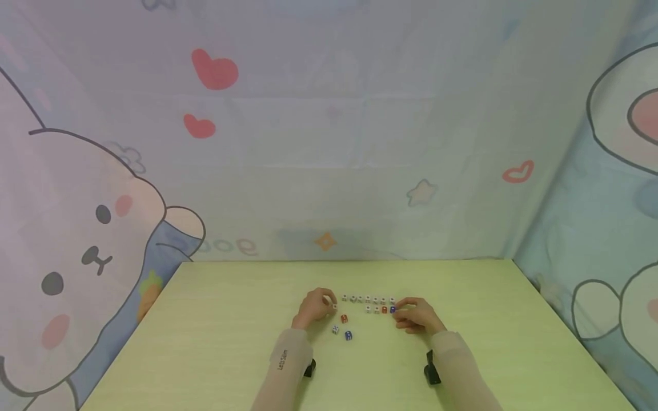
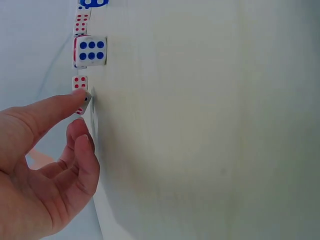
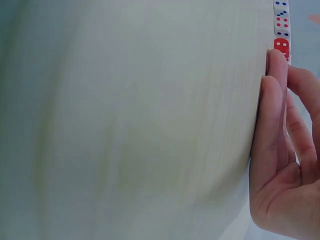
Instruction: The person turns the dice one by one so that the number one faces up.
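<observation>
My left hand (image 1: pixel 315 307) is at the left end of the rows of small dice, pinching a white die (image 1: pixel 334 307) at its fingertips. In the left wrist view the thumb lies against that die (image 2: pixel 86 102), with the other fingers curled below. My right hand (image 1: pixel 418 315) is at the right end of the front row, thumb and forefinger around a blue die (image 1: pixel 393 309). A red die (image 1: pixel 384 310) sits beside it, and the right wrist view shows this red die (image 3: pixel 281 45) by the fingertips; the blue die is hidden there.
Behind is a longer row of white dice (image 1: pixel 367 299). Two white dice (image 1: pixel 372 310) continue the front row leftward. Nearer me lie a loose red die (image 1: pixel 344 318), a white die (image 1: pixel 335 329) and a blue die (image 1: pixel 348 335). A printed cloth (image 1: pixel 360 200) hangs behind the table (image 1: pixel 231 319).
</observation>
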The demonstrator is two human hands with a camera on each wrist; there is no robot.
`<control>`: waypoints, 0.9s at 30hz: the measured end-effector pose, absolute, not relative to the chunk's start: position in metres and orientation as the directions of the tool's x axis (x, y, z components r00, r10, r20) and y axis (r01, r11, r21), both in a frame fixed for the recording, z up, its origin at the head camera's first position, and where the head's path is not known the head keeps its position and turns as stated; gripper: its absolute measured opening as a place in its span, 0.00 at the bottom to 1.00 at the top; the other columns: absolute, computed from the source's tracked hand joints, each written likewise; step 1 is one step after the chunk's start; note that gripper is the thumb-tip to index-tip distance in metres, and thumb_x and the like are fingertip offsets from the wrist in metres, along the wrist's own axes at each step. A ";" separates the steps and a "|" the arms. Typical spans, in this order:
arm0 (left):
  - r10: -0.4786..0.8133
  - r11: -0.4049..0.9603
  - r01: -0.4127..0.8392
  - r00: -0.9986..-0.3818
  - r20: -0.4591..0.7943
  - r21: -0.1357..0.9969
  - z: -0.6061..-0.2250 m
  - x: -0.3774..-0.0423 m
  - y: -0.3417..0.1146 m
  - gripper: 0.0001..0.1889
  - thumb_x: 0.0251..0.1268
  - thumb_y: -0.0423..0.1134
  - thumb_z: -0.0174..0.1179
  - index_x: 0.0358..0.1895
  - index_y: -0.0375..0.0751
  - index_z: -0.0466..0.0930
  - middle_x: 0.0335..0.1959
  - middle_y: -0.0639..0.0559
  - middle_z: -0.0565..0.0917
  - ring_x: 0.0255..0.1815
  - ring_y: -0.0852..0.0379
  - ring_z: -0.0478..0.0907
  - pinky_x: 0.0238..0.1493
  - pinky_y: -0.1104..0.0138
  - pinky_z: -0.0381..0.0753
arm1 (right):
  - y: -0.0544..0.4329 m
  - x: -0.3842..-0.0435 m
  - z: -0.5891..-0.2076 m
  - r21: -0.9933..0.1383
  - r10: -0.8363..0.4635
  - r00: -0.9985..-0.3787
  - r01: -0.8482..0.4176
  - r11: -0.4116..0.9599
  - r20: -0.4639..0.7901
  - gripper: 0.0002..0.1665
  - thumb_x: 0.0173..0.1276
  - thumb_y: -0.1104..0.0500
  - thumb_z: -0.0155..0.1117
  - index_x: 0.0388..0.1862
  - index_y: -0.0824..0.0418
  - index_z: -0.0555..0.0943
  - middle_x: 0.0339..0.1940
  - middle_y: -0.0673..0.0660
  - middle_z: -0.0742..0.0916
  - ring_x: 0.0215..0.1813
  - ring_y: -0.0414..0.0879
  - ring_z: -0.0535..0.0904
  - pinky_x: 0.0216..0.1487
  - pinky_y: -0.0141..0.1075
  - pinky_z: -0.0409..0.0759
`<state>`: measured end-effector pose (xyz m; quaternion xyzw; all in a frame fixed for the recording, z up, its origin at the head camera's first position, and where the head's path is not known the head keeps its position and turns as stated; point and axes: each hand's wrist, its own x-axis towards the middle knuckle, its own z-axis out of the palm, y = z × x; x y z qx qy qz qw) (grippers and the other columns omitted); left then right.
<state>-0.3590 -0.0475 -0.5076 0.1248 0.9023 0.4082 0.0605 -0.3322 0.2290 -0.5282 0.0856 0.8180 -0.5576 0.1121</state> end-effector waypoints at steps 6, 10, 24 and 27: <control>0.256 0.650 0.177 -0.967 0.007 0.739 -0.509 -0.359 -0.049 0.05 0.48 0.31 0.64 0.30 0.39 0.79 0.27 0.47 0.79 0.20 0.58 0.70 0.17 0.71 0.70 | 0.231 -0.331 -0.528 -0.897 0.005 -0.960 0.262 0.357 -0.278 0.19 0.56 0.59 0.64 0.47 0.62 0.76 0.18 0.52 0.85 0.19 0.38 0.80 0.19 0.30 0.77; 0.250 0.657 0.177 -0.968 0.010 0.733 -0.509 -0.360 -0.050 0.06 0.47 0.32 0.65 0.31 0.39 0.79 0.28 0.47 0.79 0.21 0.58 0.70 0.18 0.70 0.70 | 0.231 -0.333 -0.528 -0.898 0.021 -0.960 0.269 0.349 -0.279 0.19 0.56 0.59 0.64 0.47 0.62 0.77 0.18 0.52 0.85 0.18 0.38 0.80 0.17 0.29 0.76; 0.293 0.666 0.229 -0.956 0.034 0.710 -0.507 -0.360 -0.036 0.08 0.48 0.34 0.64 0.33 0.38 0.80 0.29 0.46 0.80 0.22 0.58 0.72 0.20 0.69 0.71 | 0.230 -0.336 -0.531 -0.899 0.045 -0.957 0.284 0.333 -0.285 0.18 0.54 0.59 0.66 0.45 0.61 0.77 0.18 0.52 0.84 0.17 0.39 0.80 0.17 0.30 0.76; 0.306 0.670 0.251 -0.951 0.048 0.699 -0.505 -0.361 -0.028 0.08 0.48 0.34 0.65 0.34 0.38 0.80 0.31 0.45 0.81 0.26 0.55 0.74 0.22 0.67 0.71 | 0.228 -0.335 -0.531 -0.898 0.051 -0.959 0.280 0.339 -0.280 0.18 0.54 0.59 0.66 0.44 0.61 0.78 0.18 0.53 0.84 0.17 0.39 0.80 0.17 0.30 0.76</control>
